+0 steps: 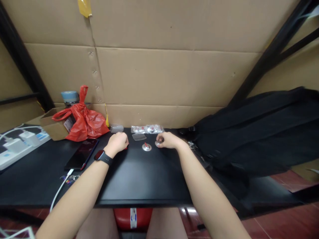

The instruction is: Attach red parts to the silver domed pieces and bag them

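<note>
My right hand (166, 140) pinches a small round silver disc (158, 143) at the table surface, with the fingers curled over its right side. Just left of it lies another silver disc (147, 147) with a red peg standing up from its centre, like a spinning top; neither hand touches it. My left hand (119, 142), wearing a black watch (103, 157), is closed and rests on the table. A bit of red shows under its fingertips, but the rest of what it holds is hidden. Behind the discs lie clear plastic packs (147, 129) with similar silver and red pieces inside.
Empty clear wrappers (139, 136) lie on the black table (144, 179). At left are a phone (82, 154), keys (71, 179), a red plastic bag (87, 121), a cardboard box (56, 127) and a power strip (22, 149). A black bag (261, 129) stands at right; cardboard backs the table.
</note>
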`<state>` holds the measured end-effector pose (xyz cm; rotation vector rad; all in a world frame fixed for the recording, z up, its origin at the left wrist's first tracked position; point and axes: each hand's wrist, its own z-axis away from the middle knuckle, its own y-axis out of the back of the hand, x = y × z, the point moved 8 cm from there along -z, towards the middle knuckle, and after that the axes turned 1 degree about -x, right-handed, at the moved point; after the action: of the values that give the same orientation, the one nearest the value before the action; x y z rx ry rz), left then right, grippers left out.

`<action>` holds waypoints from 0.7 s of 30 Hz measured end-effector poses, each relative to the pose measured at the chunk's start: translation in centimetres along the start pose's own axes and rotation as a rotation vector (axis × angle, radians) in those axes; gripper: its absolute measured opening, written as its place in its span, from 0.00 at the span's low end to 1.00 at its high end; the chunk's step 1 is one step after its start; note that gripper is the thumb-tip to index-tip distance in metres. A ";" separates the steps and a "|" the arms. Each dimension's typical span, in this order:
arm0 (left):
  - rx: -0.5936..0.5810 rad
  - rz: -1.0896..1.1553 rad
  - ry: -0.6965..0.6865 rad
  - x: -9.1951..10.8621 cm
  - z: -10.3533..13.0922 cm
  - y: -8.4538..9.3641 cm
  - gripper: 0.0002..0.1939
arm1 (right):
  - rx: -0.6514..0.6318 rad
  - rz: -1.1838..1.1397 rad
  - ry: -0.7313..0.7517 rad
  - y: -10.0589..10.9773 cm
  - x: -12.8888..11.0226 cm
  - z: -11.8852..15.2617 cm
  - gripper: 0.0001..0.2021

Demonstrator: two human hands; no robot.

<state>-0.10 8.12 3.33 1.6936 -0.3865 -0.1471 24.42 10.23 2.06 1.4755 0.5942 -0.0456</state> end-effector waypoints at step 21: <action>0.361 0.672 -0.033 2.4 1.6 3.8 0.05 | 0.311 -0.389 0.365 2.0 -7.3 1.3 0.14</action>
<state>0.98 5.41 7.06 1.8183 -1.0297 0.4116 19.38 6.93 6.80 1.6613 1.2104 -0.1807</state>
